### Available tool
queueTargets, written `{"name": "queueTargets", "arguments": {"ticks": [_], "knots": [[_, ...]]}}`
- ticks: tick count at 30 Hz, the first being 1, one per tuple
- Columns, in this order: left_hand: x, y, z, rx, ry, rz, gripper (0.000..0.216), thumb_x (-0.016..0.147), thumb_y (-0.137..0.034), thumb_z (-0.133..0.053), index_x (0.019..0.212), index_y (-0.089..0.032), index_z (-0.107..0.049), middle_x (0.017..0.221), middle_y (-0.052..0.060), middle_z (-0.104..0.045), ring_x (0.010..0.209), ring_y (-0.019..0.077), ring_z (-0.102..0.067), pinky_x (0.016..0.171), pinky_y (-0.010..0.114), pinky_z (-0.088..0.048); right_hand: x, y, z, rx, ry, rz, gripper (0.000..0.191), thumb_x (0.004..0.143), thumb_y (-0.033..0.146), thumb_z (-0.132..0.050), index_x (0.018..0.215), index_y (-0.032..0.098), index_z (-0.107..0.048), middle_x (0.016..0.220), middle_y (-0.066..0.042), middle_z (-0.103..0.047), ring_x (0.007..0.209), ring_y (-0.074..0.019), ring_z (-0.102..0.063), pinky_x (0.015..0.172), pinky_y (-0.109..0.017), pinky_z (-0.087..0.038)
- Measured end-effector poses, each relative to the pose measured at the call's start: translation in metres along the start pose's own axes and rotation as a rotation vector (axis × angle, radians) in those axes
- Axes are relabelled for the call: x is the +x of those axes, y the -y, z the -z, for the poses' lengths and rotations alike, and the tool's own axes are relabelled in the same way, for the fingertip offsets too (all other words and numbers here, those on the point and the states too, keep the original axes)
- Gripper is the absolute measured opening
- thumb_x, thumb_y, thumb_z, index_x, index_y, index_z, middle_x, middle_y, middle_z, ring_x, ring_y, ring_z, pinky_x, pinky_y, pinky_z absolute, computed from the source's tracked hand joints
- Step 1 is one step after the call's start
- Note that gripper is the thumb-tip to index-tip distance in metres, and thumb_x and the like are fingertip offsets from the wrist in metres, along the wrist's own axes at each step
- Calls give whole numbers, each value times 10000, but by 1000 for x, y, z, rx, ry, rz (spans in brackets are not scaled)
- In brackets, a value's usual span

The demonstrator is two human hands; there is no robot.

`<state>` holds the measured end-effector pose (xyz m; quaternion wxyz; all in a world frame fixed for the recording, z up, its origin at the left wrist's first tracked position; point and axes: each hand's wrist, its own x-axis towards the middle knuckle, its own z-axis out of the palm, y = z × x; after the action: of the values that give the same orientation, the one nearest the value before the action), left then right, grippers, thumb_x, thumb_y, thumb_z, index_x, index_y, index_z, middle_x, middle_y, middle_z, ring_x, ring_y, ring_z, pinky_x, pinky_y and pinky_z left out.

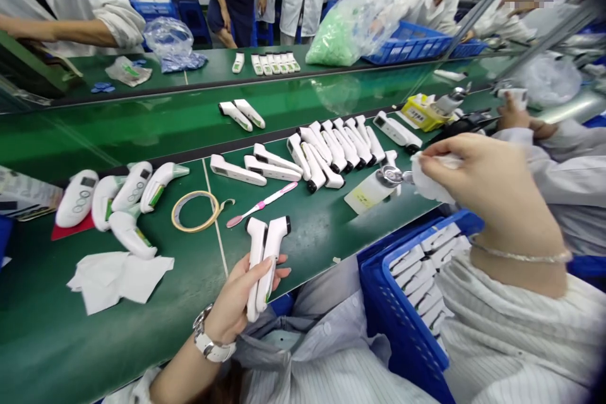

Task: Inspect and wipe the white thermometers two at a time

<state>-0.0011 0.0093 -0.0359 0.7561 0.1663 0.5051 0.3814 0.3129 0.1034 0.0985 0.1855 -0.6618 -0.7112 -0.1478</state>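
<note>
**Left hand hugs two white gadgets**

The left hand [234, 300] has its fingers wrapped around two white gadgets [273, 243], side by side, with their bent, wide ends pointing away from the person. They are up over the near edge of the table, in the middle. The right hand [492, 177] pinches a thin white wipe [433, 180] between its fingers, over on the right.

The biggest thing I see is the long green table [189, 290]. Next comes a blue basket [407, 341] on the near right, below the table's edge, with lots of white gadgets packed inside. On the far side sits a big clear bag full of green stuff [334, 38]. A long bunch of white gadgets with black ends [338, 148] lies close together across the middle. On the left are five rounder white gadgets [78, 199], and crumpled white paper [120, 278] lies nearer than they do. A yellow box [421, 115] is on the right, farther off than the wipe. A pump bottle [367, 194] is just beside the wipe; I can't tell if they touch. Left of the middle, I see a ring of tape [175, 214]. Smallest is a pink and white brush [260, 205], right of the tape.
</note>
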Motion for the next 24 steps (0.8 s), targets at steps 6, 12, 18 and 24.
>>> {"name": "queueTargets", "arguments": {"ticks": [6, 12, 18, 24], "knots": [[-2, -2, -1, -5, 0, 9, 301, 790, -213, -642, 1061, -118, -551, 1132, 155, -636, 879, 193, -669, 657, 201, -539, 21, -11, -28, 22, 328, 60, 64, 677, 200, -665, 626, 215, -631, 597, -9, -627, 555, -181, -560, 538, -317, -405], [-4, -3, -3, -4, -3, 10, 292, 787, -213, -646, 1045, -112, -554, 1140, 158, -632, 883, 196, -669, 667, 202, -537, 22, -18, -34, 66, 329, 69, 167, 697, 322, -668, 593, 193, -648, 526, 12, -590, 464, -85, -489, 502, -270, -340], [-3, -3, -3, -15, 25, 2, 289, 816, -210, -610, 1073, -102, -534, 1132, 164, -629, 867, 188, -669, 658, 199, -529, -17, 41, -27, 388, 117, 270, 81, 771, 281, -614, 724, 218, -633, 713, -19, -651, 627, -148, -600, 583, -284, -446], [-4, -2, -2, -36, 14, 6, 308, 797, -205, -634, 1074, -105, -544, 1092, 156, -645, 846, 192, -673, 641, 202, -526, -76, 138, -96, 803, 229, 222, 86, 800, 131, -555, 779, 190, -613, 778, -26, -612, 709, -140, -603, 649, -244, -482]]}}
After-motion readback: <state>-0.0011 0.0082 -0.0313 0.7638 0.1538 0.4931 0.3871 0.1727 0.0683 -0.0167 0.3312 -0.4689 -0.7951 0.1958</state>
